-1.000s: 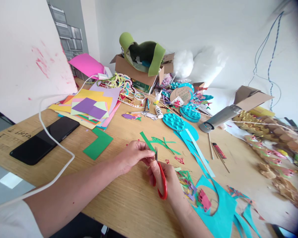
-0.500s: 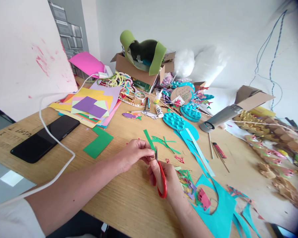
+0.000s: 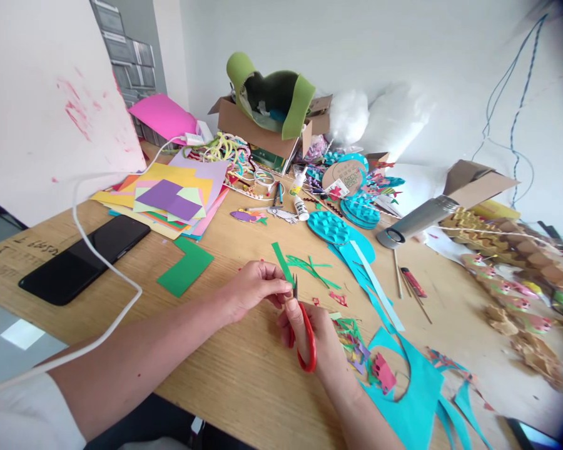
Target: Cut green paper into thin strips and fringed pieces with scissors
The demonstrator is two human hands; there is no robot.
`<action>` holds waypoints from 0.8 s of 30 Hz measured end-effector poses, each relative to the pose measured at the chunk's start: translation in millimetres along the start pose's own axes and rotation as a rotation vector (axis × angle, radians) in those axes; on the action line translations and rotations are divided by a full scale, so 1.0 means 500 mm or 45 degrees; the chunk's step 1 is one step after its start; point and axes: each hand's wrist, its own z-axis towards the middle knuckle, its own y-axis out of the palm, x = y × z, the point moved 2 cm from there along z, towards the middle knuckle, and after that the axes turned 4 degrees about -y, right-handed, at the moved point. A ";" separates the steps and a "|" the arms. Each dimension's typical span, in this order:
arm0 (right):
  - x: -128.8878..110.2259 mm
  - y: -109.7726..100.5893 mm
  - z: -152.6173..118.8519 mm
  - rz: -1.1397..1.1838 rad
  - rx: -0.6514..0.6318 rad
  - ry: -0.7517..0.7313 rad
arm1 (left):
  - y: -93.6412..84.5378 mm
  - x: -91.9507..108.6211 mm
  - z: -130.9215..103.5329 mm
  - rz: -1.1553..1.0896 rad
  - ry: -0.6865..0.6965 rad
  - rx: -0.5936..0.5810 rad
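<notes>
My left hand (image 3: 263, 289) pinches the lower end of a narrow green paper strip (image 3: 281, 261), which points up and away. Close on its right, my right hand (image 3: 312, 331) is closed round the red handles of scissors (image 3: 308, 350). The scissor blades point up beside the strip and my left fingertips; whether they touch the paper cannot be made out. Beyond the hands lie thin green paper scraps (image 3: 312, 269) and small red scraps (image 3: 338, 299). A larger green paper piece (image 3: 185, 267) rests on the table left of my left hand.
A black phone (image 3: 84, 259) lies at the left under a white cable (image 3: 101, 259). Behind are stacked coloured papers (image 3: 206, 181) and glue bottles (image 3: 301, 208). Turquoise sheet offcuts (image 3: 417, 387), a metal flask (image 3: 417, 219) and sticks (image 3: 398, 275) are at the right.
The view has shifted very slightly. Both hands, the strip and the scissors hold nearly the same position, with the blades looking slightly farther apart.
</notes>
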 end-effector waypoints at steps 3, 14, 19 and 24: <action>0.000 0.001 0.000 -0.002 0.003 0.000 | -0.001 -0.002 0.000 0.005 0.007 -0.009; 0.006 0.003 0.001 0.081 -0.020 0.037 | -0.001 0.004 -0.002 0.030 0.012 -0.002; 0.003 0.001 0.003 0.114 -0.065 0.075 | 0.000 0.009 -0.003 0.089 0.043 0.017; 0.008 0.001 0.003 0.101 -0.068 0.101 | 0.001 0.010 -0.004 0.085 0.033 0.018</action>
